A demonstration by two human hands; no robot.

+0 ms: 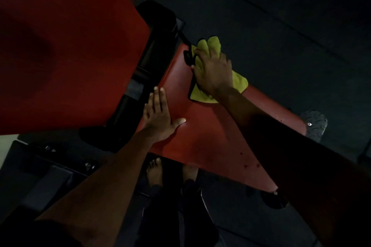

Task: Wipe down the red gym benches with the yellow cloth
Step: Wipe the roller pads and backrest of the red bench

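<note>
A red padded bench seat runs across the middle of the dim scene. My right hand presses the yellow cloth onto the seat's far corner, its fingers spread over the bunched fabric. My left hand lies flat on the seat's left edge, fingers straight and thumb out. A larger red pad, the tilted backrest, fills the upper left.
A black frame and hinge joins the two red pads, with a small black knob beside the cloth. A ribbed rubber foot sticks out at the seat's right end. My bare feet stand on dark floor below the seat.
</note>
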